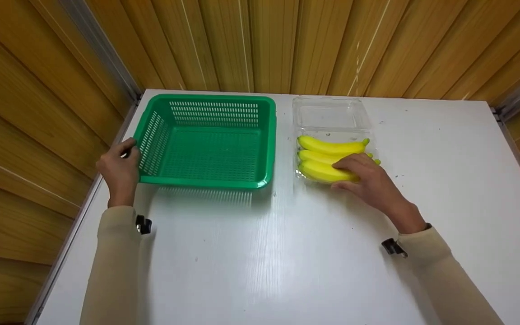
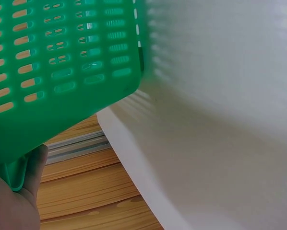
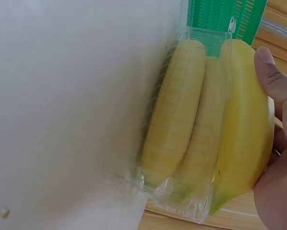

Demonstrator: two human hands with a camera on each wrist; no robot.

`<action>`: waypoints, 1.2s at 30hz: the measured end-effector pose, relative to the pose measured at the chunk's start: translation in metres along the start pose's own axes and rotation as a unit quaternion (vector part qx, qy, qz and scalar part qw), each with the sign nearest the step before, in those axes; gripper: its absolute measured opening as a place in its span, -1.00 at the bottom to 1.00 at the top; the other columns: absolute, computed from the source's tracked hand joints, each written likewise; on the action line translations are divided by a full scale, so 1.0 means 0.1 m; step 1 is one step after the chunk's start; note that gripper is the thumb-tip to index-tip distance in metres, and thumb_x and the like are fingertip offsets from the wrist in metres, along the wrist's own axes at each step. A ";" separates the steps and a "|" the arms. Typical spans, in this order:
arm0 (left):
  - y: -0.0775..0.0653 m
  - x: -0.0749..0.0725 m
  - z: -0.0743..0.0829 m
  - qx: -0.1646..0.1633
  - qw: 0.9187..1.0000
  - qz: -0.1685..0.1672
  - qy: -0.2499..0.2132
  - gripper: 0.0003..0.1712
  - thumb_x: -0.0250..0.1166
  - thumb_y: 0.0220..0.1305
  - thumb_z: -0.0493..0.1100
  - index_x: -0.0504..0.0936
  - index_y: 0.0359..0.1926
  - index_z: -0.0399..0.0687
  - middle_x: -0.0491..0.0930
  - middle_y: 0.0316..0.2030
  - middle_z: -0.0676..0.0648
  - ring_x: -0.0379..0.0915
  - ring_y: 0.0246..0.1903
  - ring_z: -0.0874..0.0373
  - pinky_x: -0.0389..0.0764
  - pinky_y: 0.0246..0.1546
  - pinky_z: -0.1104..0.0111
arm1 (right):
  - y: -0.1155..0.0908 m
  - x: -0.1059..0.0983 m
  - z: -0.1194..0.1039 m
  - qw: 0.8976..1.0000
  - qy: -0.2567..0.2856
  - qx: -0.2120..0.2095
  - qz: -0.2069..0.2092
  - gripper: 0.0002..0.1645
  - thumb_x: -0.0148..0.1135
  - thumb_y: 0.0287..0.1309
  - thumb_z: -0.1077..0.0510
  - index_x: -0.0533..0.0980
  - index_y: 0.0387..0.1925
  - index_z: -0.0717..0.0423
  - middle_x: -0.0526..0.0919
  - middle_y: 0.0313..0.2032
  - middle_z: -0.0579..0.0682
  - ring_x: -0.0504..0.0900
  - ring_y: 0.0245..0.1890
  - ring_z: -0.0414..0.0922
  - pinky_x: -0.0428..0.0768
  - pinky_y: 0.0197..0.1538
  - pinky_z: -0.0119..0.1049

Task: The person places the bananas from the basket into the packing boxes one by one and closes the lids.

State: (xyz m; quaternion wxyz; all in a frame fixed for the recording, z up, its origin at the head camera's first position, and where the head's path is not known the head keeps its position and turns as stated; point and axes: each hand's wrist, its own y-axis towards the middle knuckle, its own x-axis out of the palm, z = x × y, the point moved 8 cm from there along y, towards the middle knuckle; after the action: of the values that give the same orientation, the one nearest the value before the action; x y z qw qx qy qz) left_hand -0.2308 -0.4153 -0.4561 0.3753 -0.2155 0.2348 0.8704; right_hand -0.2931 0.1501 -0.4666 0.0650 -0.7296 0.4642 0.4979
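At the left end of a green plastic basket (image 1: pixel 206 183), my left hand (image 1: pixel 119 169) grips the rim, thumb on one side and fingers on the other. In the left wrist view the slotted basket wall (image 2: pixel 62 103) rises beside that hand (image 2: pixel 14 206). My right hand (image 1: pixel 373 183) curls over the nearest yellow banana (image 1: pixel 318 170), holding it at the top of a clear plastic clamshell box (image 1: pixel 330 113). More bananas (image 3: pixel 174 110) lie inside the box, seen through its wall in the right wrist view. The right fingers are partly hidden behind the held banana.
Both the basket and the box stand on a white table (image 1: pixel 224 257), near its back edge. Wood-patterned panels (image 1: pixel 269 45) rise behind and at the sides. The box's lid is folded back toward the rear panel.
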 end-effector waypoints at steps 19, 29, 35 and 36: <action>0.01 -0.03 -0.01 -0.006 1.000 0.000 0.002 -0.67 0.24 0.55 -0.22 0.77 0.21 -0.13 0.74 0.12 -0.13 0.64 0.11 0.06 0.66 0.07 0.34 | 0.11 0.09 0.15 1.000 0.011 -0.013 0.012 -0.40 0.74 -0.07 0.18 0.69 0.07 0.11 0.56 0.25 0.18 0.43 0.26 0.21 0.41 0.30 0.17; 0.01 -0.02 0.00 -0.009 1.000 -0.005 -0.007 -0.66 0.24 0.57 -0.21 0.75 0.24 -0.08 0.73 0.16 -0.11 0.62 0.10 0.09 0.66 0.12 0.32 | 0.07 0.11 0.22 1.000 0.021 -0.004 0.013 -0.41 0.64 0.14 0.11 0.68 0.21 0.09 0.53 0.34 0.17 0.37 0.36 0.19 0.30 0.41 0.22; 0.00 -0.03 0.00 -0.009 1.000 -0.001 -0.007 -0.67 0.26 0.56 -0.20 0.76 0.23 -0.06 0.73 0.15 -0.10 0.63 0.08 0.10 0.67 0.10 0.34 | 0.01 0.01 0.20 0.999 0.027 -0.015 0.033 -0.41 0.59 0.19 0.23 0.65 0.25 0.18 0.56 0.32 0.15 0.39 0.36 0.14 0.30 0.48 -0.16; 0.01 -0.03 0.00 -0.010 1.000 -0.002 -0.008 -0.67 0.26 0.56 -0.20 0.76 0.23 -0.06 0.73 0.15 -0.10 0.62 0.08 0.11 0.67 0.10 0.34 | 0.00 -0.02 0.20 0.999 0.025 -0.021 0.040 -0.42 0.61 0.16 0.26 0.65 0.23 0.20 0.57 0.30 0.15 0.41 0.34 0.14 0.29 0.48 -0.25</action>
State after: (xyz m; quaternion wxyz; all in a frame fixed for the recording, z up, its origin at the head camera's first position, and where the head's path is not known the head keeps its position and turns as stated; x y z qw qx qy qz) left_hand -0.2291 -0.4177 -0.4543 0.3767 -0.2123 0.2224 0.8738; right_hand -0.3062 0.1620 -0.4751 0.0181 -0.7243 0.4839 0.4909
